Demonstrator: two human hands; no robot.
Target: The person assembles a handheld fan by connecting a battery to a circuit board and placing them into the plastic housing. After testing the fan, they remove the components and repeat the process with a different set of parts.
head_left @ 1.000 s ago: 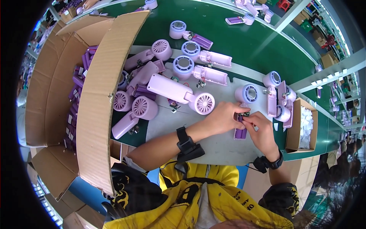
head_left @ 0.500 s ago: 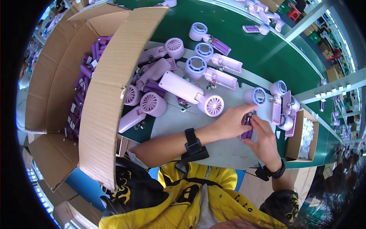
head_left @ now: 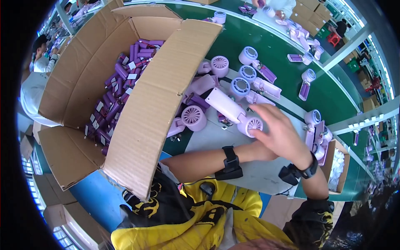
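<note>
My right hand reaches over the grey work mat, thumb and fingers spread around the round grilled head of a light-purple handheld fan. Whether it touches the fan I cannot tell. My left hand lies beneath and behind the right, its fingers hidden. Beside that fan are more light-purple fans with grilled heads. Behind it, fans with ringed heads lie with their handles opened. Another opened fan, a purple battery in its handle, rests on the green surface farther back.
A large open cardboard box full of purple batteries stands at my left, its flap jutting toward the fans. At the right are stacked fan parts and a small carton holding white pieces. Another person's hand works across the green table.
The opened fan with the battery that my hands worked on now lies farther back on the green surface. My right hand has moved left to the grilled fan. The view has turned left.
</note>
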